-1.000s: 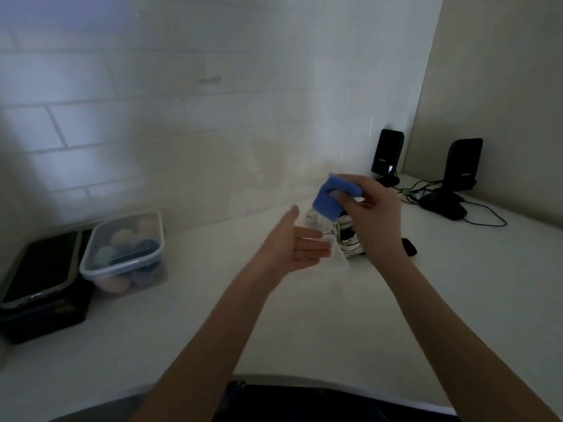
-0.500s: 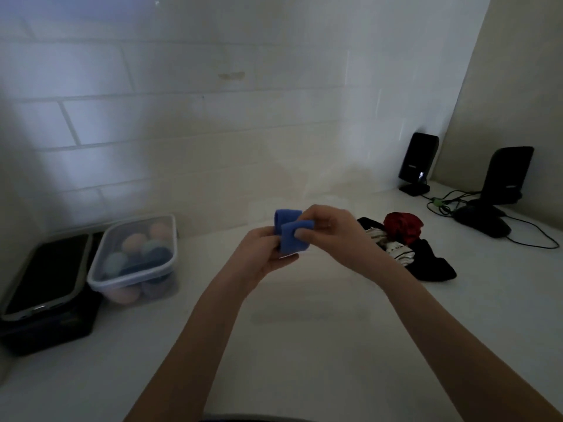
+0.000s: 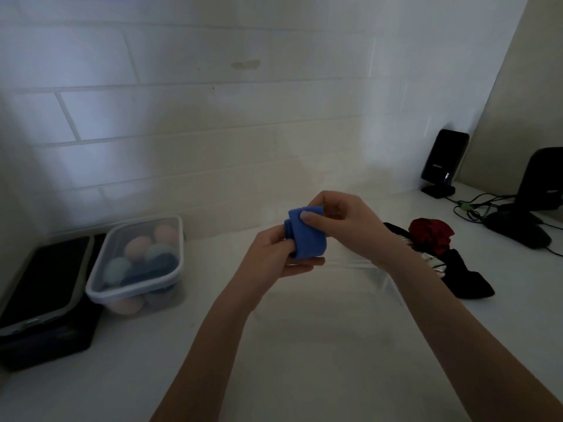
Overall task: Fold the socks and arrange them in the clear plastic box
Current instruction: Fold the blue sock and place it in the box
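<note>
Both hands are meeting in the air above the white tabletop (image 3: 304, 345), working on a blue sock (image 3: 307, 239) that is rolled into a compact bundle. The left hand (image 3: 271, 257) is cupping the bundle from below and from the side, its grip closing around the roll with the thumb pressing against the lower edge. The right hand (image 3: 344, 222) is coming over from the top, its grip pinching the upper fold of the same blue sock, the thumb lying flat on the fabric.

To the left, by the tiled wall, the clear plastic box (image 3: 137, 266) is standing on the tabletop, well apart from the hands. It is holding several rolled socks in peach, pale blue and dark blue, and a lid appears to be sitting on it. A dark case (image 3: 45, 303) is lying just beside it.

To the right of the hands, a pile of loose socks (image 3: 441, 254) in red, black and white is waiting on the tabletop. Behind it, two black speakers (image 3: 443, 161) with cables are standing in the corner.
</note>
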A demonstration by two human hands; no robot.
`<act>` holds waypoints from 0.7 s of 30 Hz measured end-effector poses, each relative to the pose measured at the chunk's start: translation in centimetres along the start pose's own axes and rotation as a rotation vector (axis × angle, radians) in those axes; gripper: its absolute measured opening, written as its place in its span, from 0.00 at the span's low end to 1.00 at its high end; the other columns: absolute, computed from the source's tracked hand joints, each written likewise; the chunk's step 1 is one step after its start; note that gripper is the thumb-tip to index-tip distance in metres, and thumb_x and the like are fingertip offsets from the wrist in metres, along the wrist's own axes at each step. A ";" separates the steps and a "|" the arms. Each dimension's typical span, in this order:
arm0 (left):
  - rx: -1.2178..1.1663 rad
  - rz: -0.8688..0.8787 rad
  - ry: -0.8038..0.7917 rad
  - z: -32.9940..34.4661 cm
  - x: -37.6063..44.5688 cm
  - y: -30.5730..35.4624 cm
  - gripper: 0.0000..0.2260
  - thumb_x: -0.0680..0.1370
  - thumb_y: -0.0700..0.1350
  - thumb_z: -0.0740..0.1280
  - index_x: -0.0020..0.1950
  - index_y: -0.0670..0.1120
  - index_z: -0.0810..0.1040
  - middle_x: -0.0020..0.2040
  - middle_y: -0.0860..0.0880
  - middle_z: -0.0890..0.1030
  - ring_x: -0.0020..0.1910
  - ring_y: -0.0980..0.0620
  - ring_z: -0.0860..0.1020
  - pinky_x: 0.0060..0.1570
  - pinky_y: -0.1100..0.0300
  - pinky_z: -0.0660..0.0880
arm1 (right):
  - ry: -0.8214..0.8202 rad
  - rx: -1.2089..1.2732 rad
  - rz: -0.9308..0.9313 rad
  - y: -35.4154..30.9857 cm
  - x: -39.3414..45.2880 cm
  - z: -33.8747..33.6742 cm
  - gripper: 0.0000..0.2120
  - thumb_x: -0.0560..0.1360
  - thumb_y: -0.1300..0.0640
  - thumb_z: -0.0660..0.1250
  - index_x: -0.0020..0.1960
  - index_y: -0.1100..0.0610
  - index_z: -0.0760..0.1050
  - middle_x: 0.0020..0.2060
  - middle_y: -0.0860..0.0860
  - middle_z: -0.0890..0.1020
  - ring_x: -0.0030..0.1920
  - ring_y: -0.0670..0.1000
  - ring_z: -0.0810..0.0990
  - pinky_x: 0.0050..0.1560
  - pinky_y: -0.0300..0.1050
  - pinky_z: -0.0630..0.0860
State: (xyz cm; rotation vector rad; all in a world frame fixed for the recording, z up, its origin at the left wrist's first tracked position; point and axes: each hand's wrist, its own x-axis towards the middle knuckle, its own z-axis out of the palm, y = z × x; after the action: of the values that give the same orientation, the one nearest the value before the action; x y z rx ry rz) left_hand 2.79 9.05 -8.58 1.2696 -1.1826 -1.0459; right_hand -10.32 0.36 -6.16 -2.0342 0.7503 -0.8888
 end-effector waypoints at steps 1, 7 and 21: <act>0.003 -0.002 -0.009 0.0 -0.1 0.0 0.13 0.79 0.35 0.54 0.58 0.46 0.73 0.47 0.46 0.83 0.39 0.52 0.85 0.42 0.61 0.82 | 0.001 -0.011 -0.006 0.1 0.1 0.2 0.05 0.74 0.54 0.68 0.43 0.55 0.77 0.39 0.53 0.83 0.42 0.52 0.82 0.45 0.46 0.80; -0.126 -0.092 0.137 -0.3 -0.2 0.4 0.09 0.78 0.39 0.60 0.57 0.42 0.75 0.54 0.39 0.80 0.49 0.44 0.82 0.42 0.55 0.82 | 0.076 -0.027 -0.027 0.7 -0.1 0.9 0.09 0.72 0.53 0.71 0.46 0.54 0.72 0.34 0.61 0.81 0.34 0.56 0.79 0.35 0.47 0.75; 0.264 0.295 0.458 -0.8 -0.3 -1.5 0.12 0.76 0.45 0.66 0.59 0.45 0.80 0.43 0.55 0.81 0.39 0.67 0.80 0.40 0.76 0.74 | 0.063 0.097 0.281 -1.5 -1.5 2.2 0.17 0.73 0.58 0.69 0.56 0.56 0.65 0.42 0.60 0.83 0.38 0.54 0.84 0.30 0.47 0.83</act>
State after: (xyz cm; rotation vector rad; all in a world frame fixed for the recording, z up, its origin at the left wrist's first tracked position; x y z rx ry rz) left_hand 3.59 9.36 -10.02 1.3912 -1.1250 -0.3619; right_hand -9.15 3.23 -6.38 -1.7693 0.9809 -0.8124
